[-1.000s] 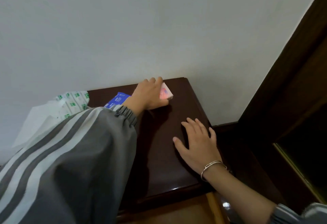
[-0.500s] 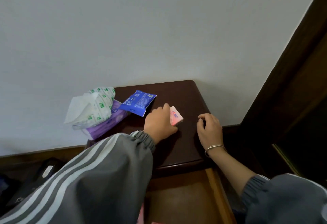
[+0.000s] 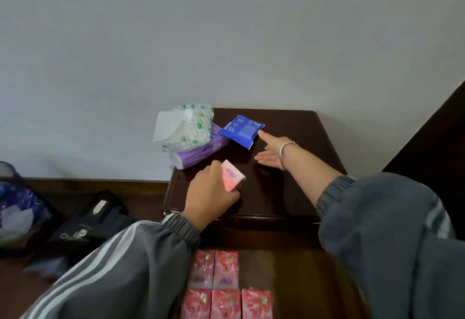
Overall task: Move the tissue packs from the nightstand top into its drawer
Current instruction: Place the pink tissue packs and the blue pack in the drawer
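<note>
As I am scanning from the left, stacked packs: a green-and-white pack (image 3: 195, 131), with a tissue (image 3: 168, 127) poking out, is lying on a purple pack (image 3: 201, 152) at the back left of the tabletop (image 3: 289, 180); neither is in the drawer yet.
Left hand: the left hand (image 3: 210, 195) is curling its fingers round a small pink pack (image 3: 232, 179) over the front left of the tabletop; I cannot tell whether the pack is clear of the wood.
Drawer: the drawer (image 3: 289, 281) is standing open below the front edge, with five pink packs (image 3: 226, 268) lying in rows inside.
Blue pack: the blue pack (image 3: 241, 129) is lying near the back.
Right hand: the right hand (image 3: 270, 153) is reaching flat, fingers straight and spread, holding nothing; one fingertip is coming just beside the blue pack, and I cannot tell whether they touch.
Remaining: I am judging the job a little past halfway, with four packs needing to go in.
</note>
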{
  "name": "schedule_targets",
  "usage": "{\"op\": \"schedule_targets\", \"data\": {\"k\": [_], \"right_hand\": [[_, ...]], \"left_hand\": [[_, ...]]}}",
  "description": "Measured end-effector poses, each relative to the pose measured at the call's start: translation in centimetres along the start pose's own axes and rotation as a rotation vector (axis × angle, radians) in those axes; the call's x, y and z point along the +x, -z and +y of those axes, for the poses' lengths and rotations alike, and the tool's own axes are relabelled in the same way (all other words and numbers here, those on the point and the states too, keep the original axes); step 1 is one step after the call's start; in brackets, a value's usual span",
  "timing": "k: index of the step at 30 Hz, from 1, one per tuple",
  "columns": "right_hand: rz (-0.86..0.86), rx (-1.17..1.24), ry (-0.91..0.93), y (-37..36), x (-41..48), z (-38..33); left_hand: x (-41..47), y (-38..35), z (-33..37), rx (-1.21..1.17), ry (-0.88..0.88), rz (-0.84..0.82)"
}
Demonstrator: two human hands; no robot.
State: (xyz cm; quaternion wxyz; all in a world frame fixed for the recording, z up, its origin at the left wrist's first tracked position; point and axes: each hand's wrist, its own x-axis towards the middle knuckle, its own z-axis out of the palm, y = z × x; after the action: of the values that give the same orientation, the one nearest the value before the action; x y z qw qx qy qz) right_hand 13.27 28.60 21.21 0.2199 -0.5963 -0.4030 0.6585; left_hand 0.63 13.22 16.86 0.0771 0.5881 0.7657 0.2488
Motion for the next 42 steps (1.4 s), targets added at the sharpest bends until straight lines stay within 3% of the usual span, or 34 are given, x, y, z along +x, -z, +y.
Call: {"op": "schedule_targets", "data": {"k": [8, 12, 17, 23, 29, 35, 38, 42], "right_hand": [[-0.138, 0.242, -0.068, -4.1, 1.5, -1.3], [-0.069, 0.312, 0.034, -3.9, 1.2, -1.6], [0.033, 0.279, 0.253, 1.3, -2.4, -1.7], [-0.086, 0.115, 0.469, 10.5, -13.6, 2.0], [-0.119, -0.114, 0.357, 15.8, -21.6, 12.2], [-0.088, -0.221, 0.139, 14.3, -20.9, 19.9], [0.017, -0.431, 0.137, 12.8, -20.1, 21.3], [0.331, -1.354, 0.12, 12.0, -20.4, 21.6]], "left_hand": [[0.1, -1.0, -0.3, -0.055, 0.038, 0.013], [0.0, -0.8, 0.1, -0.064, 0.068, -0.004], [-0.3, -0.2, 0.6, -0.063, 0.106, -0.035], [-1.8, 0.5, 0.7, -0.138, 0.157, 0.02], [-6.6, 1.7, 1.5, -0.44, 0.224, 0.221], [-12.9, 2.8, 3.1, -0.609, 0.192, 0.182], [-15.0, 2.8, 3.2, -0.607, 0.21, 0.15], [-16.8, 2.1, 2.1, -0.562, 0.247, 0.128]]}}
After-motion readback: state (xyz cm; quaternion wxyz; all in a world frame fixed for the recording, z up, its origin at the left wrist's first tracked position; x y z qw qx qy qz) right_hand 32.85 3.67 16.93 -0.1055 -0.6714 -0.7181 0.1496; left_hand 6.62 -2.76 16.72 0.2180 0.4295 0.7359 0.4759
